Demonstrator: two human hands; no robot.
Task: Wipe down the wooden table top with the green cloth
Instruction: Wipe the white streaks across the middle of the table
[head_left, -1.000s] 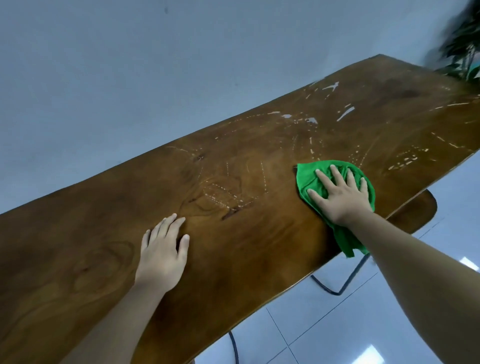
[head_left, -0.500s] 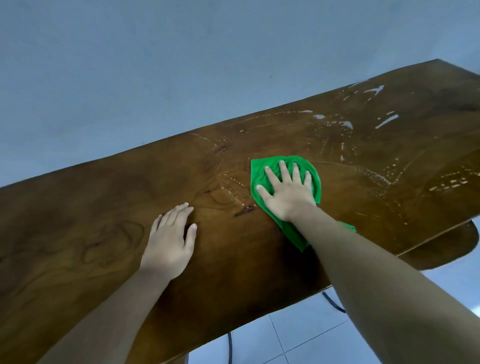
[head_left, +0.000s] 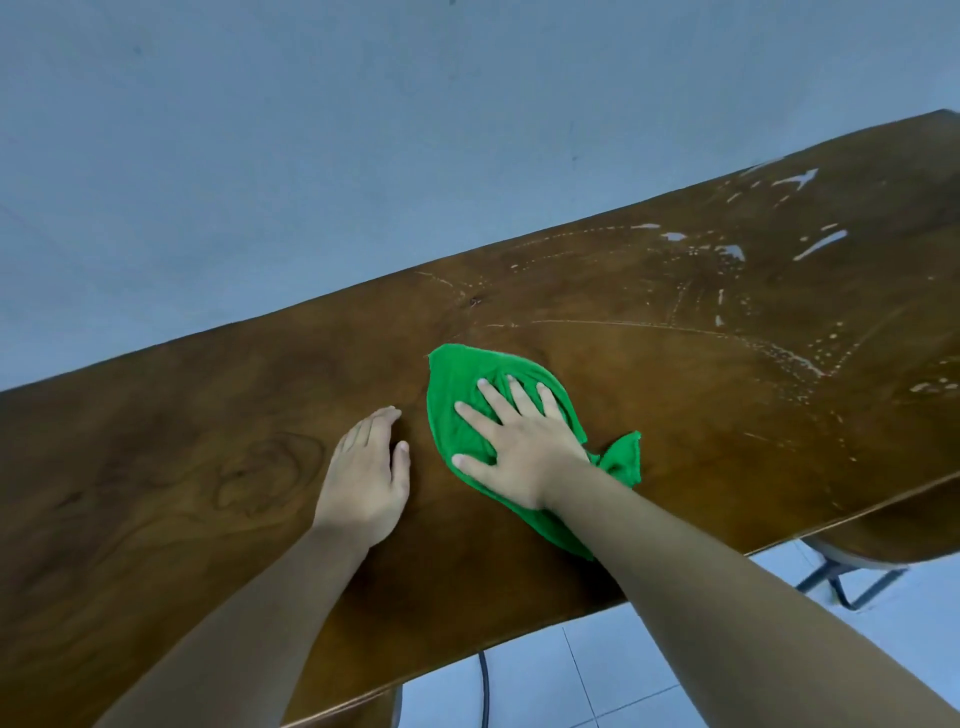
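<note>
The green cloth (head_left: 457, 415) lies flat on the wooden counter (head_left: 156, 467) at the centre of the frame, pinned under the right hand (head_left: 519, 457). That hand's fingers (head_left: 496, 400) are straight and spread apart, pressing down and pointing to the upper left. The cloth's long axis runs from upper left to lower right, with a loose tail poking out by the wrist. The left hand (head_left: 363, 478) rests flat, fingers together, just beside the cloth's left edge and not touching it. White streaks (head_left: 727, 254) lie to the upper right, so the right hand is probably the one to sweep back that way
</note>
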